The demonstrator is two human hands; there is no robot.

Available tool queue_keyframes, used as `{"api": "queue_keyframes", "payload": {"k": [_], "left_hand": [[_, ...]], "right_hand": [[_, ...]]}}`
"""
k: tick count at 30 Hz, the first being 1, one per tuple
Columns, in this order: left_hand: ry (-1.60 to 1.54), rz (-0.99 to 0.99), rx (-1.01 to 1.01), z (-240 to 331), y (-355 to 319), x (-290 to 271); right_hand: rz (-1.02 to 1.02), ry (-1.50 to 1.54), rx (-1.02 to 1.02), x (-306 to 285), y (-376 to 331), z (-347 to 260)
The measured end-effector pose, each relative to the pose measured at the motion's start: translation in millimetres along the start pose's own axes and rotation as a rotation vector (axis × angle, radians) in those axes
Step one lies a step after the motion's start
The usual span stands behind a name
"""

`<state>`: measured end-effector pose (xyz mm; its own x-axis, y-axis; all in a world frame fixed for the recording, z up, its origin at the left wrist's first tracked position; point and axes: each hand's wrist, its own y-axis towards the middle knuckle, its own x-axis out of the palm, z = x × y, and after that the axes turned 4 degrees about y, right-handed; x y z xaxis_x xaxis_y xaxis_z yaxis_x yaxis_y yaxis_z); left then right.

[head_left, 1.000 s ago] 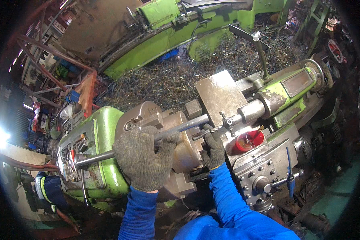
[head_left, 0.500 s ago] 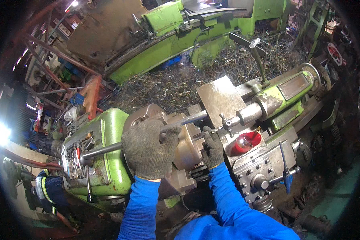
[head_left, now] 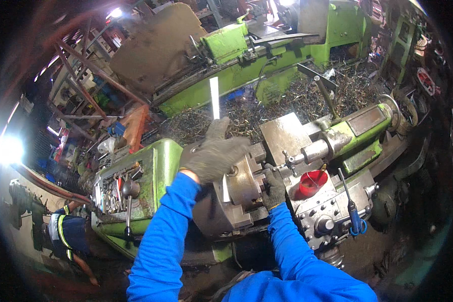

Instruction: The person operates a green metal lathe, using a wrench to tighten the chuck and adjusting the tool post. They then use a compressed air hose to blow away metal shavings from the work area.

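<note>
- Blurred, a gloved left hand (head_left: pixel 215 155) lies across a metal bar (head_left: pixel 215 98) at the lathe chuck (head_left: pixel 246 181); its grip cannot be told.
- The bar runs from the hand's 12 o'clock to its 6.
- A gloved right hand (head_left: pixel 274 190) curls beside the chuck; whether it holds anything cannot be told.
- A red cup (head_left: pixel 311 185) stands at its 3 o'clock, the green tailstock (head_left: pixel 355 130) at 2.

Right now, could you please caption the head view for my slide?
At a green lathe, gloved left hand, blurred, across a metal bar; gloved right hand near a red cup.
</note>
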<state>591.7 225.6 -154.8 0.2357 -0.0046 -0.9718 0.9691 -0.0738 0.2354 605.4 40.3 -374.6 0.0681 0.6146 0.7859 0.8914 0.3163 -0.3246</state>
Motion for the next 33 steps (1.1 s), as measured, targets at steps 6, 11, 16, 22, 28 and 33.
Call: {"api": "queue_keyframes", "payload": {"k": [6,11,16,22,28,33], "left_hand": [[0.232,-0.257,-0.305,71.1,-2.4,-42.5],[0.192,0.179,-0.008,50.1,-20.7,-38.7],[0.223,0.040,0.018,47.6,-12.5,-45.1],[0.198,-0.020,-0.038,50.2,-1.6,-50.3],[0.168,0.029,-0.065,50.0,3.7,-45.2],[-0.694,0.018,-0.280,17.2,-6.4,-20.6]], "right_hand": [[0.036,0.039,0.036,-4.8,-6.1,-15.0],[-0.062,0.119,0.037,-16.0,2.9,2.3],[-0.039,0.074,-0.007,-11.3,8.2,4.0],[-0.015,0.124,0.043,-14.8,8.4,-1.5],[0.111,0.140,0.061,-10.7,9.6,1.4],[0.086,0.194,0.108,-2.6,-8.3,-7.5]]}}
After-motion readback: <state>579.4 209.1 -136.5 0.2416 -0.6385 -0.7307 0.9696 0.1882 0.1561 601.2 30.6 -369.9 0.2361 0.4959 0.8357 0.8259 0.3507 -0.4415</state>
